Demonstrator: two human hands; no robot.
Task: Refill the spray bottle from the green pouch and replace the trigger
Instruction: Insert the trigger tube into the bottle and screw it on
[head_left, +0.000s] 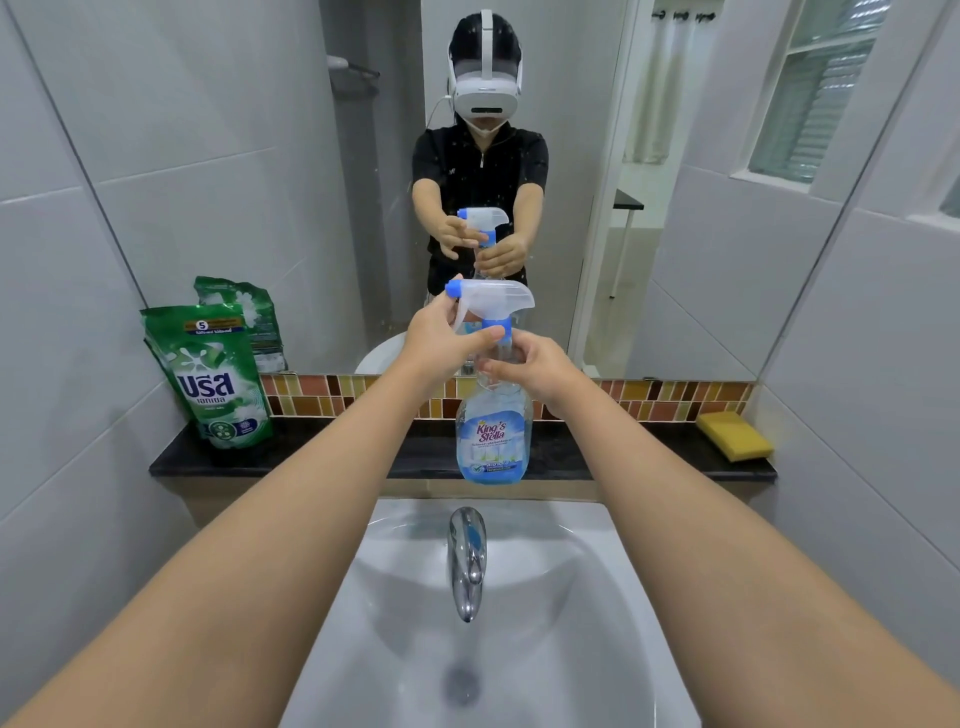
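Item: spray bottle (493, 426), held above the sink (613, 649), label read as "King's Stella". Left hand (441, 343) is closed on the trigger head (491, 301); right hand (524, 369) is clamped round the neck.

Item: green pouch (213, 374), upright on the tabletop (571, 462), Thai lettering, numeral "5".

Risk: cross-threading of the blue collar, judged likely if tilted; a leak would follow.

Home bathroom; white basin (597, 597) with chrome tap (467, 561); wall mirror (260, 182) above dark ledge (597, 457); grey wall tiles (67, 364); louvred window (826, 88).
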